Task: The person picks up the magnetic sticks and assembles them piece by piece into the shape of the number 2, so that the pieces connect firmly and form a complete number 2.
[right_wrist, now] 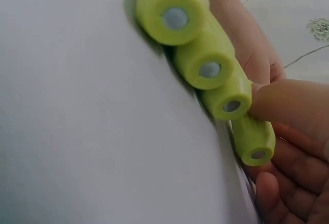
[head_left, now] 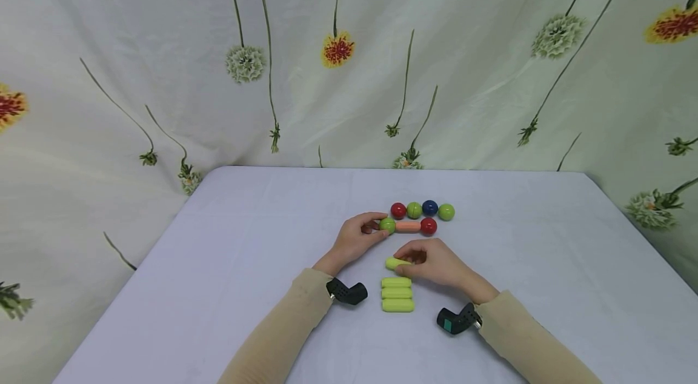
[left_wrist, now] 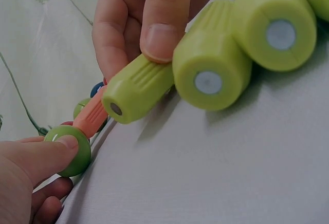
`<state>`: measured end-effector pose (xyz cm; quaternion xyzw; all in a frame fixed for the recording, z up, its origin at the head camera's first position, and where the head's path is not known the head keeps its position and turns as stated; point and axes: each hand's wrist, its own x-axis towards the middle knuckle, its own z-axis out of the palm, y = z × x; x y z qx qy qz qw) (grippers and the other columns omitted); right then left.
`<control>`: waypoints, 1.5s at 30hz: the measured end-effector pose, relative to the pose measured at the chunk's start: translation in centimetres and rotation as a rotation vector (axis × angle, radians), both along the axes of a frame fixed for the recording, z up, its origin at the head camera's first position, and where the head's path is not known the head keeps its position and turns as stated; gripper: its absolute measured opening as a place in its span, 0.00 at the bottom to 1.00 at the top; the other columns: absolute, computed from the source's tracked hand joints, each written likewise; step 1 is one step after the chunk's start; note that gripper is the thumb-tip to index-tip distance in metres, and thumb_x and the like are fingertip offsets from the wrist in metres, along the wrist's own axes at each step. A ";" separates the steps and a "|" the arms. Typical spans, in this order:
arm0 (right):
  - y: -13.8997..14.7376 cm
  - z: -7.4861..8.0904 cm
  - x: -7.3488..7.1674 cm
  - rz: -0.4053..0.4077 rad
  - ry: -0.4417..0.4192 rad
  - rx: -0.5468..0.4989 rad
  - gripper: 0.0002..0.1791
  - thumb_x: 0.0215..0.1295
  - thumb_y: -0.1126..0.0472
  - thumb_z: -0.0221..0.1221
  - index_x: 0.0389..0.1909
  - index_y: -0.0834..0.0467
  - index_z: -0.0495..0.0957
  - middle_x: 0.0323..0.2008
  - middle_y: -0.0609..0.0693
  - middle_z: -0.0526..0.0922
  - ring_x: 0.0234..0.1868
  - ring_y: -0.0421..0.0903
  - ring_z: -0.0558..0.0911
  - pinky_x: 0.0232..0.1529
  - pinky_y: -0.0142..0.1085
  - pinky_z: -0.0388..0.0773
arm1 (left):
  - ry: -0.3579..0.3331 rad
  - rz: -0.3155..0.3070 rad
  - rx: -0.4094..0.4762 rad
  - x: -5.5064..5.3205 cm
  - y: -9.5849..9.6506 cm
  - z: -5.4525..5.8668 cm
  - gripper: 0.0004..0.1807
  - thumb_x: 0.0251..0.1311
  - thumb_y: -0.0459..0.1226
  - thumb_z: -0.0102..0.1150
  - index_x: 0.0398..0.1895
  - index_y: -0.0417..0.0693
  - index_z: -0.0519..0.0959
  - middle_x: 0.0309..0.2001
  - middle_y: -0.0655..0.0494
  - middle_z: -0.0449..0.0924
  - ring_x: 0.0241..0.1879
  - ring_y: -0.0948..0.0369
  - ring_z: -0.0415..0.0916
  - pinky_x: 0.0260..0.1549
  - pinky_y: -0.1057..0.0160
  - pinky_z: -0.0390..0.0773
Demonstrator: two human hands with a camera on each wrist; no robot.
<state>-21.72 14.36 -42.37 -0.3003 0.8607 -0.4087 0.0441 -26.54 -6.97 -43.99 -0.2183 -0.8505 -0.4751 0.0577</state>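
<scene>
My left hand [head_left: 357, 238] pinches a green ball [head_left: 388, 225] between thumb and fingers. That ball sits at the left end of an orange magnetic rod [head_left: 408, 226], whose right end meets a red ball [head_left: 428, 226]. Nearer to me, my right hand [head_left: 433, 260] grips a yellow-green magnetic rod [left_wrist: 138, 89] by thumb and fingers. Its grey round end shows in the left wrist view. Just below it, three more yellow-green rods [head_left: 397, 292] lie side by side in a stack toward me; their magnet ends [right_wrist: 210, 70] face the right wrist camera.
Behind the orange rod stands a row of balls: a red one [head_left: 398, 210], a green one [head_left: 414, 210], a dark blue one [head_left: 429, 208] and another green one [head_left: 446, 212]. A white cloth covers the table [head_left: 245, 220]. A flowered curtain [head_left: 463, 57] hangs beyond its far edge.
</scene>
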 end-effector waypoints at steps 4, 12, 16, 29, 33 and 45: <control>0.3 0.0 -0.2 -0.025 -0.024 -0.014 0.13 0.56 0.53 0.66 0.40 0.55 0.83 0.32 0.41 0.82 0.32 0.38 0.78 0.36 0.31 0.76 | -0.006 0.002 0.003 0.0 0.0 0.0 0.19 0.57 0.39 0.64 0.53 0.49 0.79 0.43 0.55 0.81 0.38 0.61 0.75 0.37 0.65 0.73; 1.1 0.6 -0.7 -0.093 -0.122 -0.035 0.15 0.57 0.55 0.65 0.42 0.59 0.82 0.34 0.46 0.83 0.36 0.42 0.80 0.38 0.35 0.77 | -0.014 0.002 -0.001 0.0 0.1 0.0 0.19 0.57 0.39 0.65 0.53 0.49 0.79 0.43 0.55 0.81 0.39 0.61 0.75 0.38 0.65 0.72; 1.5 0.9 -1.0 -0.116 -0.167 -0.040 0.16 0.57 0.55 0.65 0.43 0.60 0.81 0.35 0.47 0.83 0.37 0.43 0.80 0.40 0.36 0.77 | -0.014 0.004 0.002 0.0 0.1 0.1 0.19 0.57 0.39 0.65 0.53 0.49 0.79 0.43 0.55 0.81 0.39 0.61 0.75 0.37 0.65 0.72; 3.1 1.3 -1.7 -0.174 -0.304 -0.107 0.18 0.57 0.57 0.65 0.44 0.64 0.77 0.35 0.51 0.82 0.35 0.45 0.80 0.37 0.35 0.78 | -0.012 0.010 0.000 0.0 0.1 0.1 0.19 0.57 0.39 0.65 0.53 0.48 0.79 0.42 0.55 0.81 0.37 0.61 0.74 0.37 0.65 0.72; 3.5 1.4 -1.8 -0.169 -0.380 -0.163 0.18 0.57 0.60 0.65 0.44 0.67 0.74 0.34 0.53 0.82 0.32 0.44 0.80 0.35 0.37 0.80 | -0.010 0.010 0.005 0.1 0.1 0.1 0.19 0.57 0.38 0.64 0.53 0.48 0.79 0.42 0.55 0.81 0.37 0.61 0.74 0.37 0.65 0.72; 4.6 1.5 -2.1 -0.203 -0.420 -0.158 0.19 0.57 0.60 0.65 0.44 0.68 0.72 0.35 0.55 0.83 0.31 0.45 0.81 0.33 0.39 0.81 | -0.019 0.008 0.002 0.2 0.1 0.2 0.19 0.57 0.38 0.64 0.53 0.48 0.79 0.42 0.55 0.80 0.38 0.61 0.74 0.38 0.65 0.72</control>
